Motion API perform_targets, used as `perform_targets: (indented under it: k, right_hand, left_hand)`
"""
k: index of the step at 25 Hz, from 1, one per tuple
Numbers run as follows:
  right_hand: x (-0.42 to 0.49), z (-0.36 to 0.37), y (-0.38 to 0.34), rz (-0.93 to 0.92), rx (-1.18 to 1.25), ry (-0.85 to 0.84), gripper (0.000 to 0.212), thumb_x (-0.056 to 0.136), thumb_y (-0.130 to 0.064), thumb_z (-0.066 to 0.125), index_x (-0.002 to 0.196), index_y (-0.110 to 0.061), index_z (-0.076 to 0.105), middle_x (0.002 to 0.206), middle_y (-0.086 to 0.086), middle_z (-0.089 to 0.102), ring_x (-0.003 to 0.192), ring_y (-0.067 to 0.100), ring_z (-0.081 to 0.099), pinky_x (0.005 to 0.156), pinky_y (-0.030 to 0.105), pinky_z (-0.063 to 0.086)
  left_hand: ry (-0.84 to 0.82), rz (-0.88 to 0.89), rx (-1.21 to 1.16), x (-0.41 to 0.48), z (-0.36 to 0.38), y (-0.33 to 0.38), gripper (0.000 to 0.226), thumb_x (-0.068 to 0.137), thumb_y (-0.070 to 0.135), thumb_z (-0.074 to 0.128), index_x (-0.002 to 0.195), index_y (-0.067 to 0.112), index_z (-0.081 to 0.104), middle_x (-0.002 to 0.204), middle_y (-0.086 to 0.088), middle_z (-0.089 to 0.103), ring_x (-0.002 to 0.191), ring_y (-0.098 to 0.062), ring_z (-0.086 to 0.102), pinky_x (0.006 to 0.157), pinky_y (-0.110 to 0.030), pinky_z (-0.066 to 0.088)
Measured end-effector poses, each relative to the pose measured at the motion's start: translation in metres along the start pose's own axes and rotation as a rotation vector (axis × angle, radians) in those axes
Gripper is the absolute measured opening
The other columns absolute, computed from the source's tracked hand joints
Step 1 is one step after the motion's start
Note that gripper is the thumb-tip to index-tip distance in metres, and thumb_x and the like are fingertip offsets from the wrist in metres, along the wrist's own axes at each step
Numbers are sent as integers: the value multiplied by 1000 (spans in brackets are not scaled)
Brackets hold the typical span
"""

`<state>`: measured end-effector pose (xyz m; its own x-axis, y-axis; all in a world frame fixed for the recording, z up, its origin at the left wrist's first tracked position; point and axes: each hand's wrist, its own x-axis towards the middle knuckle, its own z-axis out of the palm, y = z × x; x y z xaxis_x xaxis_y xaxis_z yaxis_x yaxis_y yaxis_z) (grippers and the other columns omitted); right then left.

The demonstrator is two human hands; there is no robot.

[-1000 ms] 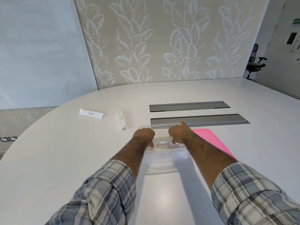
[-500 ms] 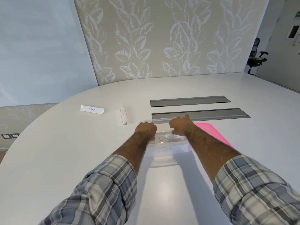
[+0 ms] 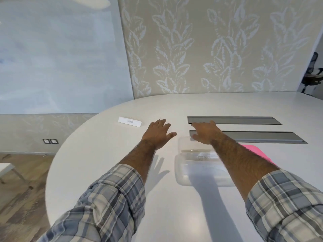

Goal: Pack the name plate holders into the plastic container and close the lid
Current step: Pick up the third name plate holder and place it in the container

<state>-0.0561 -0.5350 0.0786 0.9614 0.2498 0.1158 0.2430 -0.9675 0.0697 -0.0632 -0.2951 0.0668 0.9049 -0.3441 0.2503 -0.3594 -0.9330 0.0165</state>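
A clear plastic container [image 3: 185,173] lies on the white table [image 3: 104,163], with name plate holders [image 3: 202,157] inside it, their writing blurred. Its pink lid [image 3: 257,151] lies flat just right of it, mostly behind my right forearm. My left hand [image 3: 158,133] reaches out left of the container with fingers spread, holding nothing; it covers the spot where a second loose holder stood. My right hand [image 3: 204,133] hovers over the container's far edge, fingers extended and empty. One loose white name plate holder [image 3: 129,121] stands farther left on the table.
Two long grey cable hatches [image 3: 234,120] [image 3: 258,137] are set into the table beyond the container. The table's rounded edge drops off to the left over a wooden floor. An office chair [image 3: 312,74] stands far right by the wall.
Both hands have let go of the holder in the container and opened. My left hand has moved up and left toward the loose holders; my right has lifted past the far rim. The view shifted left.
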Motion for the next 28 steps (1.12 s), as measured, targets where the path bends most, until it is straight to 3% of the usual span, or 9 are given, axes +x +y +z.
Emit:
perform_targets:
  k: [4, 16, 28]
  right_hand:
    - [24, -7, -55, -50, 0, 8, 59, 91, -52, 49, 138, -16, 41, 128, 7, 60, 118, 29, 56, 107, 46, 32]
    - [137, -1, -221, 17, -38, -16, 59, 89, -52, 49, 137, -18, 43, 128, 7, 56, 117, 29, 55, 109, 44, 30]
    - [211, 34, -260, 74, -89, -124, 54, 90, -37, 52, 140, -21, 40, 131, 7, 55, 120, 29, 54, 108, 44, 32]
  left_hand:
    - [-43, -111, -50, -23, -11, -70, 68, 99, 64, 22, 154, 24, 30, 165, -4, 14, 153, -22, 8, 123, -44, 7]
    - [-86, -154, -47, -23, -9, -317, 72, 98, 65, 22, 157, 24, 22, 167, -4, 7, 154, -23, 3, 123, -45, 5]
    - [-161, -64, -76, 36, 22, -399, 73, 97, 58, 41, 157, 23, 18, 167, -2, 8, 154, -24, 4, 123, -46, 7]
